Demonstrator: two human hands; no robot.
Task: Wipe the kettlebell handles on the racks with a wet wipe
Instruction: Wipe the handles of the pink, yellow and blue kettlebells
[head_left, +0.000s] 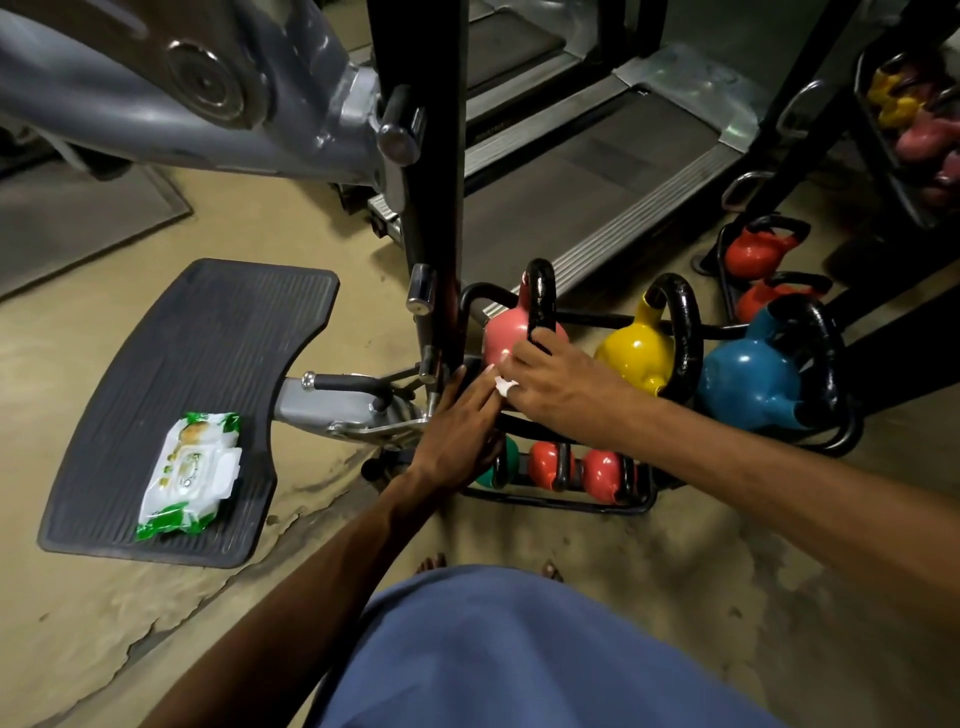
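Kettlebell handle (541, 306), a thick loop of glossy black painted metal rising from a smooth pink kettlebell (506, 332), is gripped low on its near leg by the right hand (556, 384), whose fingers curl round the bar. A crumpled scrap of white wet wipe (504, 386) peeks out at that hand's thumb side; most of it is hidden, and which hand actually holds it is hard to tell. The left hand (457, 431) lies just beside, fingers straight and close together, their tips reaching the wipe and the black tubular steel rack (587, 505). On the same upper rail stand a shiny yellow kettlebell (636, 353) and a larger blue kettlebell (748, 379), both with black looped handles. Below, two small red kettlebells (545, 462) and a green kettlebell (503, 460), mostly covered by the left hand, sit on the lower rail. A black upright post (434, 182) rises left of the rack. Farther left, a white-and-green soft plastic wipe pack (189, 467) lies flat on a ribbed black rubber footplate (208, 353). Blue cloth (519, 649) fills the bottom edge, cut off by the frame
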